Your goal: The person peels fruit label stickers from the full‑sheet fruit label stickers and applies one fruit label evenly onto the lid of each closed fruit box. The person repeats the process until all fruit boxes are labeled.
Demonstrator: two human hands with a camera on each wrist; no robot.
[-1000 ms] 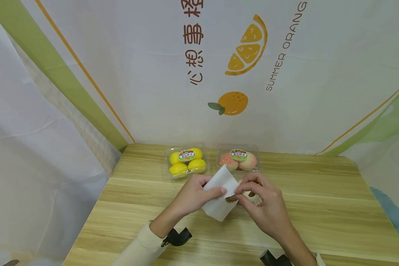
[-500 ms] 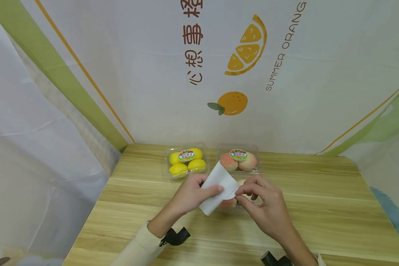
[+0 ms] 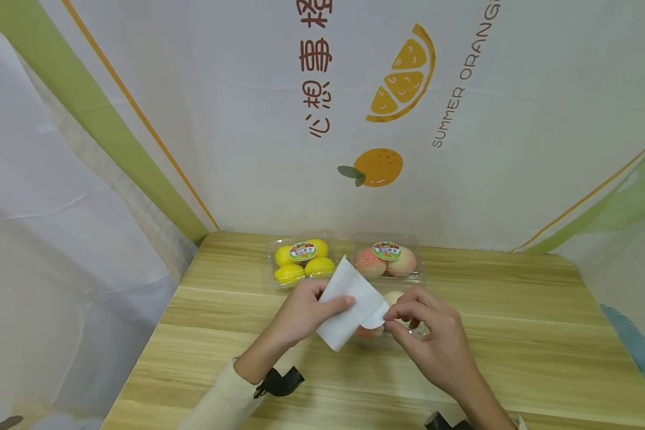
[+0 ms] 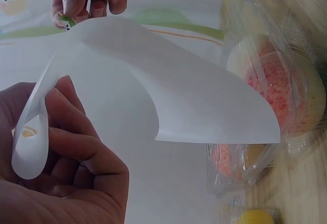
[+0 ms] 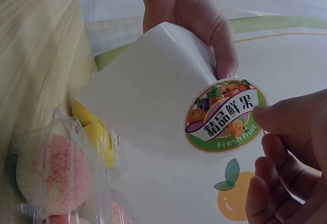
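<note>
My left hand (image 3: pixel 306 316) grips a folded sheet of white sticker backing paper (image 3: pixel 344 301), thumb on top, raised over the table. At the sheet's right edge, my right hand (image 3: pixel 432 337) pinches the rim of an oval fruit sticker (image 5: pixel 225 116) between thumb and index finger. Its colourful printed face shows in the right wrist view; the head view shows its white underside overlapping the paper's edge. Below both hands lies a clear plastic box of pink-and-cream peaches (image 3: pixel 369 332), partly hidden by paper and hands. In the left wrist view, the paper (image 4: pixel 204 96) curves broadly.
Toward the back of the wooden table (image 3: pixel 220 334) stands a clear box of yellow fruit (image 3: pixel 319 266), bearing an oval label. To its right is another labelled clear box with peaches (image 3: pixel 401 261). A printed white curtain (image 3: pixel 247 149) hangs behind the table.
The paper and left hand have shifted slightly left. More of the sticker's white underside now shows beyond the paper's edge, where its printed face showed earlier. The right hand keeps its pinch.
</note>
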